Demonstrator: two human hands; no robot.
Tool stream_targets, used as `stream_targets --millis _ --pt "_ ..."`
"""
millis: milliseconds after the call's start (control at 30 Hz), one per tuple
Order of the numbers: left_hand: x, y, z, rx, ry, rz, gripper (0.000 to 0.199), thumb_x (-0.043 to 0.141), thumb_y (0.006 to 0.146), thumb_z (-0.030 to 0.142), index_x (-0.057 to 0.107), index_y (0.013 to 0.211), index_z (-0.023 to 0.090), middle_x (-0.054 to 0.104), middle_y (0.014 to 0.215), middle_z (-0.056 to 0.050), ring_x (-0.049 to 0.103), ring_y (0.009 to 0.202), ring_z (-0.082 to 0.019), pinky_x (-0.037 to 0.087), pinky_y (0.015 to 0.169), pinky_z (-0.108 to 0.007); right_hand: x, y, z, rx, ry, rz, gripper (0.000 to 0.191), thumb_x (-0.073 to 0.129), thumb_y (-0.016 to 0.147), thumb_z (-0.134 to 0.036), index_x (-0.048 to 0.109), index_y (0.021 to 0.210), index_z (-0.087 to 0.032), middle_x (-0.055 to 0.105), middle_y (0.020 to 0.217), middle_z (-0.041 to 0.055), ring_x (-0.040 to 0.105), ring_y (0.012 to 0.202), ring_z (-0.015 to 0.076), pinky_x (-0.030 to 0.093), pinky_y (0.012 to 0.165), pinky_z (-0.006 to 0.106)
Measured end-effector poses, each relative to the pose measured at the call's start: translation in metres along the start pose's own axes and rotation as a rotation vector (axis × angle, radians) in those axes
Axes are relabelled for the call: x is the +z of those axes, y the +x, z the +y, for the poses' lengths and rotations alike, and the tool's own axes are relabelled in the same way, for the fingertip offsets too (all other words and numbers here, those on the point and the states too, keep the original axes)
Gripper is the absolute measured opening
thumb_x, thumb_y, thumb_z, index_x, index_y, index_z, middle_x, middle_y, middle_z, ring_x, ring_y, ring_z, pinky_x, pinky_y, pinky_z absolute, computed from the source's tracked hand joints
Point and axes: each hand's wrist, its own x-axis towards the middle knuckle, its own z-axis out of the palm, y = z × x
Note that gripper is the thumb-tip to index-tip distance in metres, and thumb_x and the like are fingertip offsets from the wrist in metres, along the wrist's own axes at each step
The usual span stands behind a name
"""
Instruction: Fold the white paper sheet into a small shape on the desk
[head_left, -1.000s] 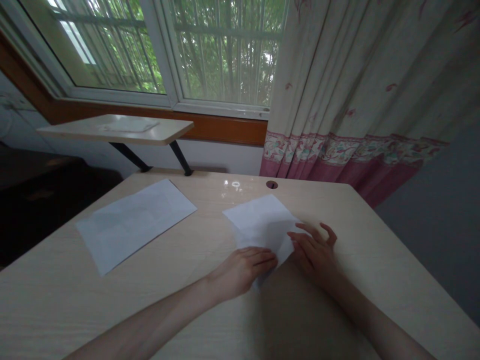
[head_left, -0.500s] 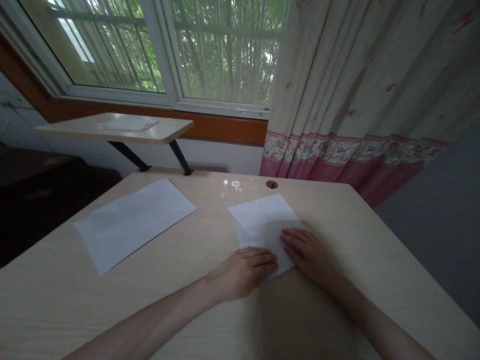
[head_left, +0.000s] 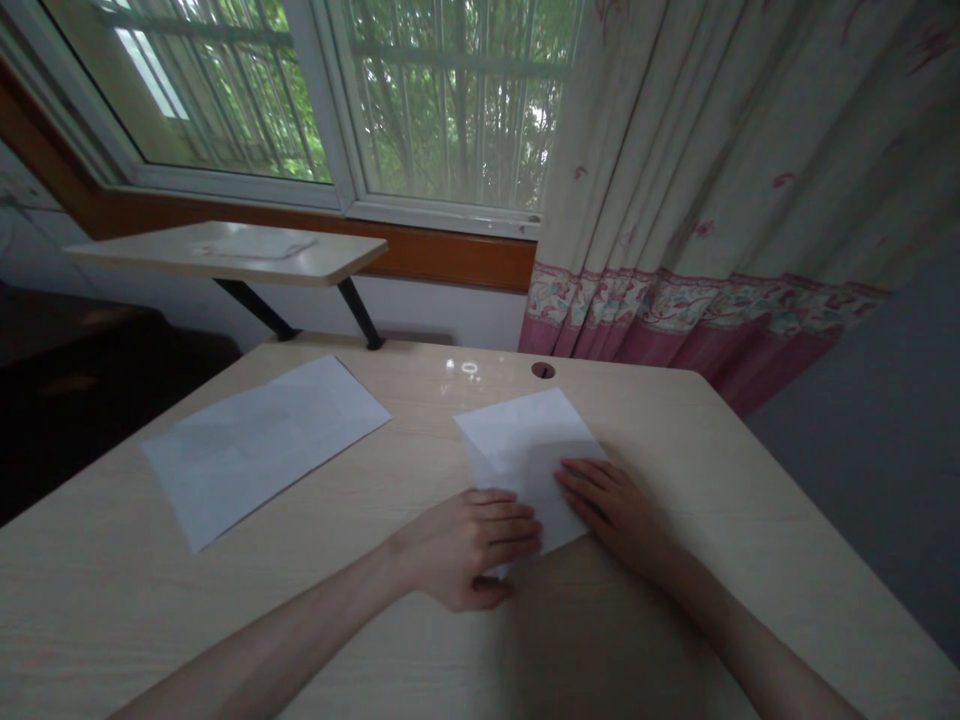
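A folded sheet of white paper [head_left: 529,430] lies on the wooden desk in the head view, under both my hands. My left hand [head_left: 480,548] rests over its lower left part, palm down, with the fingers stretched across the paper and the thumb apart. The paper's near left corner is partly hidden beneath that hand. On the right edge of the same sheet lies my right hand [head_left: 619,505], its fingers extended flat on the surface.
More white paper [head_left: 262,450] lies flat on the desk [head_left: 375,620] at the left. A raised shelf [head_left: 330,262] on black legs stands at the back left, below a window. A round cable hole [head_left: 543,370] sits near the back edge. A curtain [head_left: 675,200] hangs behind.
My left hand has shifted slightly left, and its thumb has spread away from the fingers. My right hand has barely moved. The folded paper stays in about the same spot.
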Motion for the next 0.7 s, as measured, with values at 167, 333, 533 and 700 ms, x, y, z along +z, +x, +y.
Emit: stream_targets --millis 167,333,533,700 --pt "0.0028 -0.002 -0.0006 0.068 0.118 0.113 0.025 0.052 0.089 0.027 0.067 0.104 0.013 0.071 0.11 -0.008 0.067 0.102 -0.02 0.048 0.1 -0.032 0.0003 -0.0002 -0.0024 0.006 -0.009 -0.025 0.036 0.043 0.099 -0.03 0.055 0.133 -0.023 0.055 0.137 0.0076 0.049 0.123 0.0253 0.041 0.103 0.049" --pt "0.0058 -0.0032 0.0029 0.058 0.173 0.224 0.02 0.05 0.088 0.019 0.068 0.092 0.013 0.074 0.097 -0.008 0.07 0.093 -0.018 0.055 0.089 -0.029 0.0003 -0.0007 -0.0054 0.001 -0.014 -0.031 0.038 0.044 0.099 -0.031 0.054 0.134 -0.022 0.054 0.138 0.0086 0.048 0.124 0.0256 0.04 0.104 0.049" --pt "0.0048 -0.0027 0.0033 -0.011 0.225 0.304 0.02 0.046 0.094 0.02 0.063 0.1 0.012 0.075 0.093 -0.008 0.072 0.09 -0.018 0.059 0.074 -0.028 -0.0038 -0.0033 -0.0057 -0.027 0.005 -0.048 0.039 0.041 0.099 -0.035 0.054 0.134 -0.024 0.051 0.141 0.0091 0.045 0.127 0.027 0.039 0.104 0.051" --pt "0.0071 -0.0011 0.0014 -0.144 0.205 0.379 0.017 0.046 0.096 0.018 0.06 0.104 0.013 0.075 0.09 -0.008 0.073 0.085 -0.017 0.059 0.071 -0.026 -0.0057 -0.0053 -0.0029 -0.069 0.014 -0.077 0.051 0.044 0.096 -0.053 0.049 0.139 -0.027 0.044 0.147 0.0087 0.04 0.131 0.0301 0.037 0.104 0.053"
